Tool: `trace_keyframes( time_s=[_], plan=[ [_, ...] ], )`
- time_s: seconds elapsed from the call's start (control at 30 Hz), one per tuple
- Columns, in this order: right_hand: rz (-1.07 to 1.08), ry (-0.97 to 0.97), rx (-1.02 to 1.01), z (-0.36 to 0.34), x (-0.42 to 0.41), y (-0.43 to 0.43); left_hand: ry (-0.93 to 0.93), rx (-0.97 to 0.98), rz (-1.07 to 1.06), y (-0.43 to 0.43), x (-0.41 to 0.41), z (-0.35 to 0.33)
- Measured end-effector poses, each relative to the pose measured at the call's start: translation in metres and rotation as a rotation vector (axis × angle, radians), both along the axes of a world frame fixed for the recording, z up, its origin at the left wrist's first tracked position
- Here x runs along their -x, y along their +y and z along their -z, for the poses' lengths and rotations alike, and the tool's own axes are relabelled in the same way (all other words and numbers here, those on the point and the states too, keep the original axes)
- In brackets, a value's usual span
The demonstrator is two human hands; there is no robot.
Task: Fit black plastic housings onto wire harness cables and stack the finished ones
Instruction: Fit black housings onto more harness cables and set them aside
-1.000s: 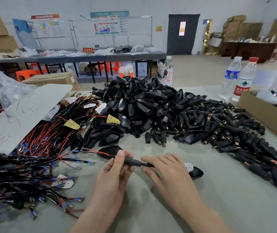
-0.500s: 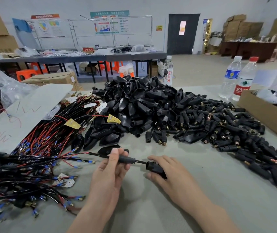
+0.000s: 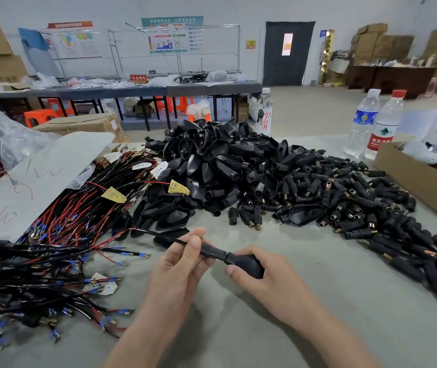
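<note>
My left hand (image 3: 178,265) pinches the cable (image 3: 213,252) and my right hand (image 3: 267,278), at its 3 o'clock, grips the black housing (image 3: 246,262), so I should push both straight together, without bending.

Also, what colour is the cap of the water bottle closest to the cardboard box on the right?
The cap is red; the head view shows it clearly.

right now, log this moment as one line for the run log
step: fit housing onto cable | left hand: pinches cable | right hand: grips housing | state: cable sleeve meets housing mouth
</note>
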State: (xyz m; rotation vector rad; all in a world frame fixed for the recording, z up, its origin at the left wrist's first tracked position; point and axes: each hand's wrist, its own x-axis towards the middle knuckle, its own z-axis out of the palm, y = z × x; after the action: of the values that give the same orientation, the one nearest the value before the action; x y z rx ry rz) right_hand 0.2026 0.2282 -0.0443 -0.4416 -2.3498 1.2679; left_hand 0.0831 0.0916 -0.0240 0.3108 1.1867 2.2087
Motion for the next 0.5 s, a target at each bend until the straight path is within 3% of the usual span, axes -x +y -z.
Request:
trace_keyframes(
  time_s=[0.5],
  plan=[
    [-0.012,-0.023,-0.072,-0.0005,0.0016,-0.0089,0.307,0.124,0.034,-0.0084,0.0091,0.0003]
  ],
)
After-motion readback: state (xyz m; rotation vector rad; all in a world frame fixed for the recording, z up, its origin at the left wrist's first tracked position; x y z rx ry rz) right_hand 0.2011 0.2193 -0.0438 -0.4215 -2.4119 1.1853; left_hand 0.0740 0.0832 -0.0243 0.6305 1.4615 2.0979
